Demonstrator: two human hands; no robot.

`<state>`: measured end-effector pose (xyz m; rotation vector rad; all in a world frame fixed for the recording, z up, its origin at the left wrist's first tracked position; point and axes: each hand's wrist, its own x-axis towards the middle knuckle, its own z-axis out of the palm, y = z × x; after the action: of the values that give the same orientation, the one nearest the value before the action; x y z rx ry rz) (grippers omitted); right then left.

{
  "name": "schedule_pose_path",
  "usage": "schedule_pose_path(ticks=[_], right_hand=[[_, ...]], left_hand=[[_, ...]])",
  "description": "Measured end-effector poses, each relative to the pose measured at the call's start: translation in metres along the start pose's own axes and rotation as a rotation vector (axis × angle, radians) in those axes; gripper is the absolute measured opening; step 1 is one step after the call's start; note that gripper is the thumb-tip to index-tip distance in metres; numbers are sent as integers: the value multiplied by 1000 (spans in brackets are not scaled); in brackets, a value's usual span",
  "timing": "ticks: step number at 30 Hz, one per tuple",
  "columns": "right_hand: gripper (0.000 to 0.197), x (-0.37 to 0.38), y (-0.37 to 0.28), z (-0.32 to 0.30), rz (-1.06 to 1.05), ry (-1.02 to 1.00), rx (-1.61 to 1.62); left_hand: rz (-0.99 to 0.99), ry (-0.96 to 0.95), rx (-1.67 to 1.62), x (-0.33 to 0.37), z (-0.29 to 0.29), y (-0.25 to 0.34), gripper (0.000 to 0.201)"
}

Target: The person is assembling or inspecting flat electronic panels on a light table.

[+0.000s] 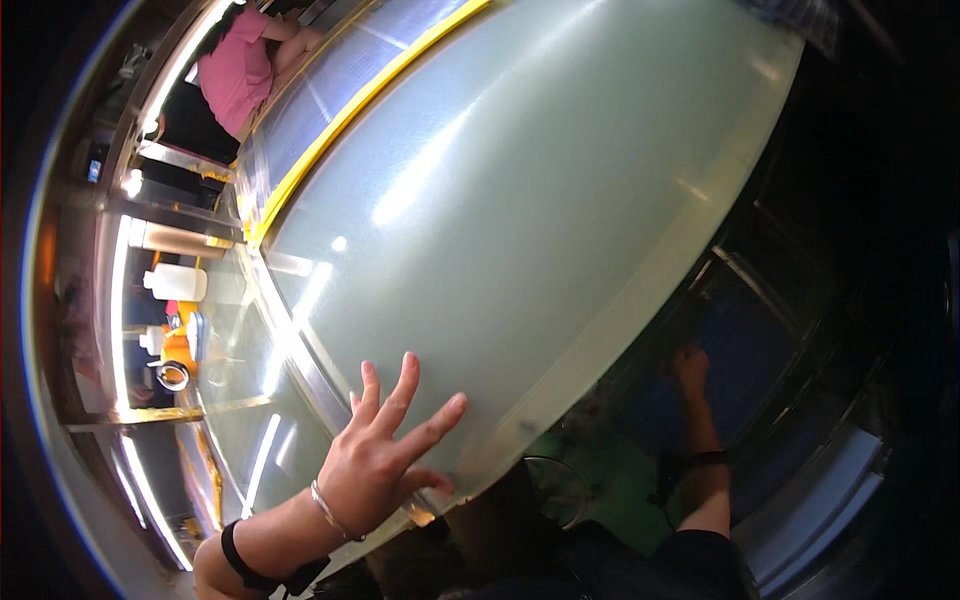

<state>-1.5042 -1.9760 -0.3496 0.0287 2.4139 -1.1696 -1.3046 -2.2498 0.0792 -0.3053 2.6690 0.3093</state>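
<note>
Five fingers (401, 394) of the left hand (365, 465) are spread over the pale, glossy surface (530, 220) filling the frame's centre, contact unclear; the right hand (690, 368), lower right, is too dark to tell its grip.

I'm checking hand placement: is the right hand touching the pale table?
Apart. The head view shows the right hand out beyond the edge of the pale table, with a dark gap between.
</note>
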Motion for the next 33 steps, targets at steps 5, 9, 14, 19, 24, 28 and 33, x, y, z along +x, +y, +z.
schedule_pose_path(ticks=[5,9,14,19,24,28,33], right_hand=[[29,27,25,-23,-40,56,-178],[36,41,46,8,305,-17,107],[50,35,50,60,106,-4,-275],[52,44,31,59,69,-54,-383],[37,57,15,71,20,-191,-588],[36,81,-5,103,-253,-350,-704],[38,97,92,86,-475,-489,-875]], left_hand=[[-2,81,-13,-6,2,-2,85],[15,108,-34,-8,-1,-2,86],[-12,83,-29,1,2,3,85],[-31,50,-17,-3,-8,4,84],[-11,7,-15,3,-3,-6,80],[50,40,83,-1,5,-5,83],[23,69,132,1,9,-10,85]])
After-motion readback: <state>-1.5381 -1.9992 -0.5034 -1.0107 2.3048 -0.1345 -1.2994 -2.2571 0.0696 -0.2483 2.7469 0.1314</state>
